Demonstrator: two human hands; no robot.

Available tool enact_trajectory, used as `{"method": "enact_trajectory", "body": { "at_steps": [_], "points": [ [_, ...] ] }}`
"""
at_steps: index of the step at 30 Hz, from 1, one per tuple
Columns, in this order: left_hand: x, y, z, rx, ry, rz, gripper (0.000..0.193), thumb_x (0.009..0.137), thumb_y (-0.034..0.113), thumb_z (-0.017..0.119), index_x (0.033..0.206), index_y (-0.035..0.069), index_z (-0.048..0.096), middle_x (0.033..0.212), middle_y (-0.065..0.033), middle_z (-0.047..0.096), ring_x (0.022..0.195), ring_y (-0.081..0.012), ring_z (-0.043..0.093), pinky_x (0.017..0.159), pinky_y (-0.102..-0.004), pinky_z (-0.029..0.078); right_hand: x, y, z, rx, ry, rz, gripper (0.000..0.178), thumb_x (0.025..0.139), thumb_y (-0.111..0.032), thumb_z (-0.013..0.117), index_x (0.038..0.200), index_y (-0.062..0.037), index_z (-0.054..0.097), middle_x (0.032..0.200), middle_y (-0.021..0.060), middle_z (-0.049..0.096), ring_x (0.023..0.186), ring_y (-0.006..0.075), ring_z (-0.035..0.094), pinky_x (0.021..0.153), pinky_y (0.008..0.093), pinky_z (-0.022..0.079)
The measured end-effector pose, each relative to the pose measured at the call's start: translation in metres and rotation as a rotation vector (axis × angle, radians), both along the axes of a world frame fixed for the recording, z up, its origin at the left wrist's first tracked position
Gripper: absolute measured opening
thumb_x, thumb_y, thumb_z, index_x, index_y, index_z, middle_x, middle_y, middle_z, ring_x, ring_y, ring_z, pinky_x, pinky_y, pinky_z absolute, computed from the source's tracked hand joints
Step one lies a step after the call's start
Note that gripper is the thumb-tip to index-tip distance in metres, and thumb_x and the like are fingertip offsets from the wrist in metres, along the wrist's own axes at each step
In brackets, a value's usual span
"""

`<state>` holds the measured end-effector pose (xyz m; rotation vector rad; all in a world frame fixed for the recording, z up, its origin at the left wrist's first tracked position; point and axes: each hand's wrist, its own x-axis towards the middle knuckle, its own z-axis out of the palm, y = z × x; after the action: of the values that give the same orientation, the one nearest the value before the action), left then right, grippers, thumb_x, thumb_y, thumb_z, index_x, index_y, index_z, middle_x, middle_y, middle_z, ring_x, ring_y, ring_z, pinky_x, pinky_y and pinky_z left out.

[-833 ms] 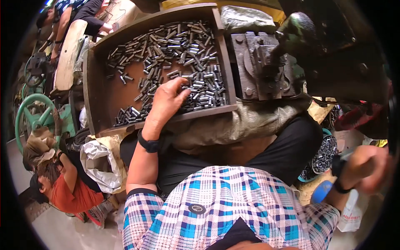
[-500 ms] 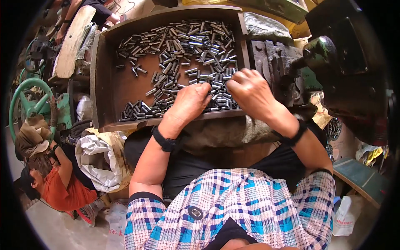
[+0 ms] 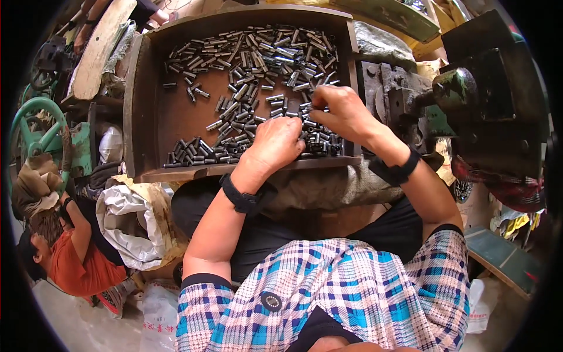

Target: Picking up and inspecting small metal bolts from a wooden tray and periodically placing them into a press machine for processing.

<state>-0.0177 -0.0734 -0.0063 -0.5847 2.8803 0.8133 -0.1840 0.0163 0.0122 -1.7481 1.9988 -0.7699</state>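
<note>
A shallow wooden tray (image 3: 135,117) lies in front of me with many short dark metal tubes (image 3: 237,122) loose in it. They lie thickest along the far side and in the middle. My left hand (image 3: 274,145) is closed with its knuckles up, low over the tubes by the tray's near edge; its fingertips are hidden beneath it. To its right, my right hand (image 3: 343,111) is over the tray's right part, thumb and forefinger pinched together above the tubes. What either hand has in its fingers does not show. The two hands are apart.
A dark machine (image 3: 489,111) with a thick shaft stands close on the right. At left are a green handwheel (image 3: 40,141), a worn plank (image 3: 102,53) and a white sack (image 3: 126,226). A person in an orange shirt (image 3: 88,264) is at the lower left.
My right hand has shifted left and farther over the tray, nearer my left hand. My left hand has moved slightly right. The whole view has also shifted a little.
</note>
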Motion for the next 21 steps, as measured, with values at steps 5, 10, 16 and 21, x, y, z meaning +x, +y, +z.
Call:
{"method": "enact_trajectory", "body": {
  "at_steps": [5, 10, 16, 21],
  "points": [
    [0.000, 0.009, -0.006, 0.009, 0.181, 0.091, 0.020, 0.074, 0.018, 0.061, 0.080, 0.000, 0.054, 0.081, -0.0171, 0.060, 0.080, -0.0354, 0.059, 0.070, -0.0451, 0.046, 0.001, 0.047, 0.003, 0.027, -0.285, -0.231, 0.023, 0.072, -0.014, 0.071, 0.086, 0.0022, 0.061, 0.077, 0.0151, 0.063, 0.068, 0.0244, 0.063, 0.063, 0.0321, 0.049],
    [-0.003, 0.008, -0.001, 0.074, 0.172, 0.075, 0.019, 0.074, 0.018, 0.062, 0.083, 0.002, 0.056, 0.083, -0.0157, 0.060, 0.079, -0.0350, 0.059, 0.070, -0.0439, 0.047, 0.006, 0.063, -0.013, -0.052, -0.657, -0.300, 0.019, 0.075, -0.012, 0.069, 0.086, 0.0013, 0.061, 0.076, 0.0103, 0.061, 0.064, 0.0165, 0.059, 0.058, 0.0290, 0.046],
    [-0.013, 0.019, 0.006, -0.278, 0.026, -0.011, 0.017, 0.074, 0.016, 0.062, 0.085, 0.006, 0.053, 0.078, -0.0150, 0.054, 0.073, -0.0341, 0.060, 0.062, -0.0442, 0.049, 0.001, 0.068, -0.006, 0.010, -0.782, -0.401, 0.019, 0.077, -0.013, 0.067, 0.083, 0.0031, 0.058, 0.065, 0.0109, 0.058, 0.059, 0.0132, 0.056, 0.055, 0.0293, 0.045],
    [-0.016, 0.017, 0.005, -0.293, 0.039, -0.041, 0.017, 0.072, 0.012, 0.063, 0.084, 0.006, 0.054, 0.083, -0.0147, 0.053, 0.077, -0.0331, 0.059, 0.062, -0.0441, 0.049, -0.001, 0.070, -0.006, -0.100, -0.496, -0.312, 0.023, 0.077, -0.016, 0.067, 0.080, 0.0043, 0.056, 0.063, 0.0108, 0.057, 0.054, 0.0128, 0.053, 0.052, 0.0297, 0.044]
  ]
}}
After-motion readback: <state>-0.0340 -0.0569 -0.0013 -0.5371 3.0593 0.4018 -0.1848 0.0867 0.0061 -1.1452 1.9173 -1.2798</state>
